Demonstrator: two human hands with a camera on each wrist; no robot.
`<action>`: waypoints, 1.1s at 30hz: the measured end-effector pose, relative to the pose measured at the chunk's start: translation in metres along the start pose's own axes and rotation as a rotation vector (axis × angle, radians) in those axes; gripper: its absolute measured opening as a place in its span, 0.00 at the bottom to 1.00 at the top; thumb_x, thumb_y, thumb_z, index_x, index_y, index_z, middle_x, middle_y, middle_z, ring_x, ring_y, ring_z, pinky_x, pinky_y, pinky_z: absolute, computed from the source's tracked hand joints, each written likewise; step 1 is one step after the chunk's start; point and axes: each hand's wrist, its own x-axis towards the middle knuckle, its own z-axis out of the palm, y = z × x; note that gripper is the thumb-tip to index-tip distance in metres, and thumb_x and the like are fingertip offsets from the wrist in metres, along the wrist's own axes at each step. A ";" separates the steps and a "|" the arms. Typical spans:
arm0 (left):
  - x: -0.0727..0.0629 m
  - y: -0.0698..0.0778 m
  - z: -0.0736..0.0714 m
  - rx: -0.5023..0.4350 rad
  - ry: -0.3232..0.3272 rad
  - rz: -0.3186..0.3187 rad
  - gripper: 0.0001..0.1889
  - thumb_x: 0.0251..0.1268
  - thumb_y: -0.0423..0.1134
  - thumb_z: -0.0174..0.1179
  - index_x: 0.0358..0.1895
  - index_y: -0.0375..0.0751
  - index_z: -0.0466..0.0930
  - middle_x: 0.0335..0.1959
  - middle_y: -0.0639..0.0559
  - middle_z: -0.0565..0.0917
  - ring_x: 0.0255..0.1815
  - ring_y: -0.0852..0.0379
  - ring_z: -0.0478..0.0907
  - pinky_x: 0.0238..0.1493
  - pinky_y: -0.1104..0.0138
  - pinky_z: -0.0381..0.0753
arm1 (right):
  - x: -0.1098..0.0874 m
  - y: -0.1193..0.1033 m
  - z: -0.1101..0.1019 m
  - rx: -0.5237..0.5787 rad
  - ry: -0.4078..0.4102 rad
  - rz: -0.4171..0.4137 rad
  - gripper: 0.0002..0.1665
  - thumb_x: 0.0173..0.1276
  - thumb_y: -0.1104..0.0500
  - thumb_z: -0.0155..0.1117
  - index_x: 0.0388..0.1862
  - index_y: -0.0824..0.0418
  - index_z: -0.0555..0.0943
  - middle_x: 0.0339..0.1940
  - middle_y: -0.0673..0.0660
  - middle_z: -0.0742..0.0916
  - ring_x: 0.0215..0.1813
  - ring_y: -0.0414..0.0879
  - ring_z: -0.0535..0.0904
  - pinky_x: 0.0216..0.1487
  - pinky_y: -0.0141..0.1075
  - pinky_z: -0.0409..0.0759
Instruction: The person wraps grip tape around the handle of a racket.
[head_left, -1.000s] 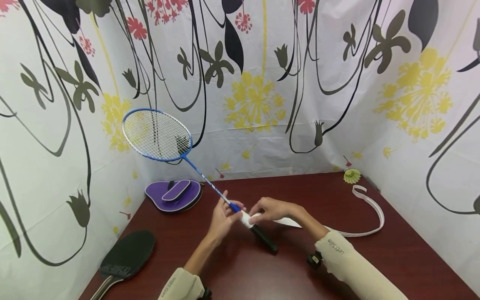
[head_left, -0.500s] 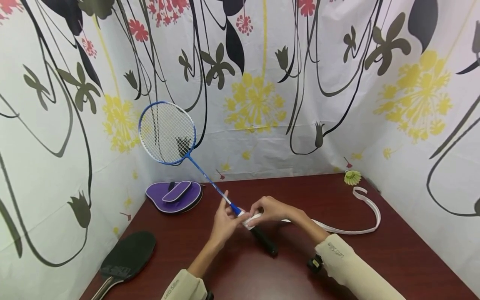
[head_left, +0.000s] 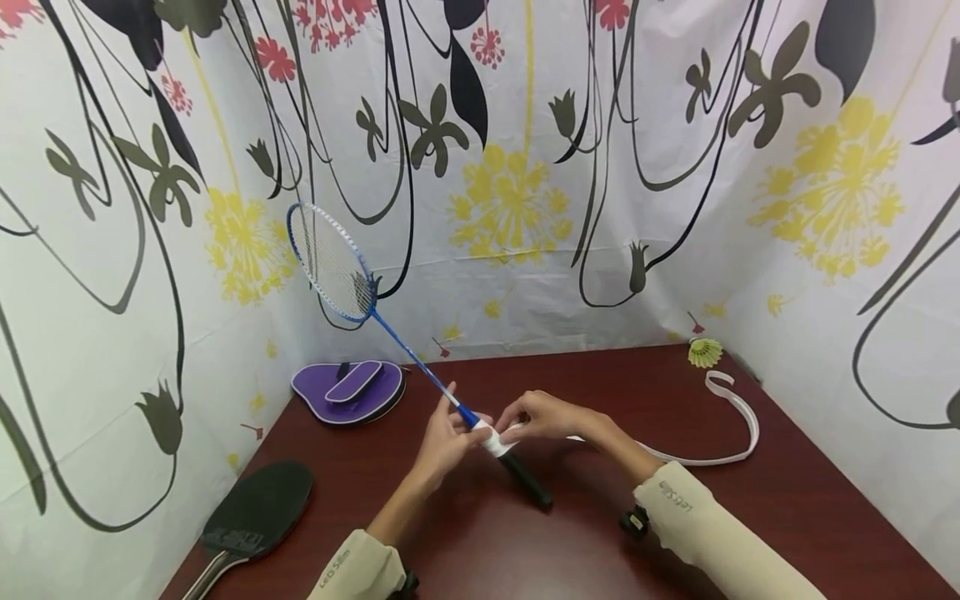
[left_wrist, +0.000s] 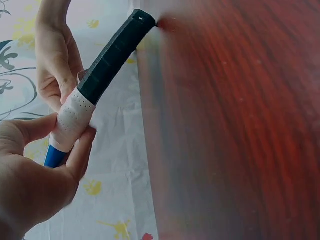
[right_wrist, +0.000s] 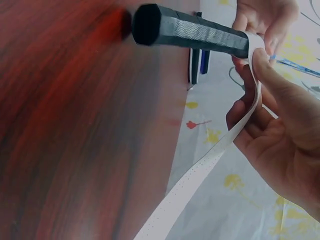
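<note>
A blue and white badminton racket (head_left: 405, 340) slants up to the left, its black handle (head_left: 527, 482) pointing down right. White perforated grip tape (left_wrist: 74, 119) is wound round the upper part of the handle, just below the blue cone. My left hand (head_left: 444, 442) holds the racket there, thumb and fingers pinching the wrapped part. My right hand (head_left: 546, 417) pinches the tape close against the handle. From its fingers the loose strip (right_wrist: 192, 185) trails away, and in the head view it curls over the table to the right.
On the dark red table (head_left: 600, 533) lie a black table tennis bat (head_left: 258, 508) at left and a purple bat case (head_left: 348, 392) behind it. A yellow shuttlecock (head_left: 704, 352) sits at the back right corner. Flower-printed sheets (head_left: 517, 308) hang round the table.
The racket has turned about its shaft, so its head now appears narrower. The tape's loose tail has drawn in slightly toward my right hand. Both hands stay near the same spot.
</note>
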 end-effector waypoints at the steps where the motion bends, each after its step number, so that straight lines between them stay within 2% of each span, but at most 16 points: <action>1: 0.000 -0.001 -0.001 0.014 0.004 0.001 0.56 0.61 0.26 0.71 0.85 0.38 0.39 0.47 0.33 0.88 0.48 0.46 0.88 0.48 0.62 0.87 | 0.001 -0.001 0.001 -0.005 -0.004 0.003 0.12 0.74 0.53 0.70 0.50 0.57 0.91 0.38 0.43 0.91 0.30 0.33 0.78 0.35 0.28 0.79; 4: -0.002 0.000 -0.003 0.046 -0.005 -0.002 0.57 0.60 0.27 0.71 0.84 0.36 0.37 0.48 0.35 0.89 0.51 0.45 0.87 0.49 0.68 0.85 | 0.001 -0.003 0.004 -0.003 -0.033 0.004 0.13 0.76 0.53 0.68 0.52 0.58 0.90 0.41 0.44 0.91 0.31 0.31 0.77 0.37 0.27 0.78; 7: -0.002 -0.001 -0.004 0.061 -0.018 -0.011 0.56 0.62 0.28 0.70 0.84 0.35 0.37 0.52 0.36 0.88 0.55 0.45 0.86 0.52 0.66 0.85 | 0.002 -0.004 0.006 -0.007 -0.048 -0.013 0.13 0.77 0.53 0.67 0.51 0.59 0.90 0.43 0.46 0.91 0.36 0.31 0.80 0.40 0.28 0.81; 9: -0.002 -0.002 -0.005 0.082 -0.019 0.005 0.54 0.63 0.29 0.70 0.84 0.32 0.40 0.55 0.36 0.87 0.57 0.43 0.85 0.55 0.63 0.85 | 0.003 -0.004 0.007 -0.019 -0.043 -0.012 0.12 0.77 0.53 0.67 0.48 0.57 0.90 0.42 0.45 0.91 0.39 0.32 0.80 0.42 0.29 0.81; 13: -0.004 -0.006 -0.006 0.105 0.016 0.055 0.46 0.63 0.28 0.71 0.80 0.28 0.54 0.58 0.36 0.86 0.60 0.40 0.84 0.59 0.59 0.84 | 0.005 -0.002 0.011 -0.060 0.004 0.019 0.09 0.75 0.49 0.69 0.43 0.53 0.88 0.35 0.41 0.87 0.35 0.33 0.78 0.40 0.30 0.79; 16: -0.005 -0.009 -0.005 0.071 0.054 0.059 0.41 0.62 0.28 0.72 0.78 0.29 0.62 0.58 0.34 0.85 0.58 0.40 0.85 0.56 0.59 0.85 | 0.005 -0.001 0.014 -0.075 0.041 0.032 0.09 0.73 0.48 0.71 0.40 0.52 0.87 0.32 0.40 0.86 0.33 0.33 0.76 0.38 0.30 0.78; 22: -0.009 -0.008 -0.002 -0.068 0.102 -0.004 0.38 0.64 0.34 0.74 0.76 0.40 0.68 0.56 0.33 0.86 0.49 0.46 0.89 0.49 0.47 0.87 | 0.010 -0.001 0.019 -0.122 0.142 0.010 0.13 0.65 0.45 0.78 0.36 0.50 0.85 0.30 0.40 0.85 0.30 0.34 0.77 0.33 0.29 0.78; 25: -0.009 -0.008 0.001 -0.092 0.137 -0.007 0.36 0.63 0.34 0.74 0.75 0.41 0.71 0.54 0.33 0.87 0.46 0.49 0.89 0.45 0.50 0.88 | 0.012 -0.002 0.020 -0.145 0.173 -0.006 0.15 0.62 0.42 0.80 0.34 0.49 0.84 0.30 0.39 0.85 0.31 0.33 0.77 0.34 0.29 0.78; 28: -0.009 -0.007 0.001 -0.122 0.147 -0.009 0.35 0.63 0.30 0.73 0.74 0.40 0.72 0.53 0.35 0.87 0.46 0.49 0.89 0.44 0.52 0.89 | 0.010 -0.002 0.018 -0.138 0.170 -0.019 0.12 0.63 0.45 0.79 0.35 0.48 0.86 0.29 0.38 0.86 0.32 0.33 0.78 0.36 0.29 0.79; 33: -0.009 -0.005 -0.003 -0.146 0.120 -0.024 0.36 0.64 0.27 0.71 0.75 0.42 0.70 0.55 0.34 0.87 0.50 0.46 0.88 0.47 0.50 0.88 | 0.007 -0.003 0.010 -0.099 0.125 -0.043 0.04 0.67 0.51 0.77 0.38 0.48 0.90 0.31 0.37 0.88 0.33 0.33 0.81 0.37 0.30 0.81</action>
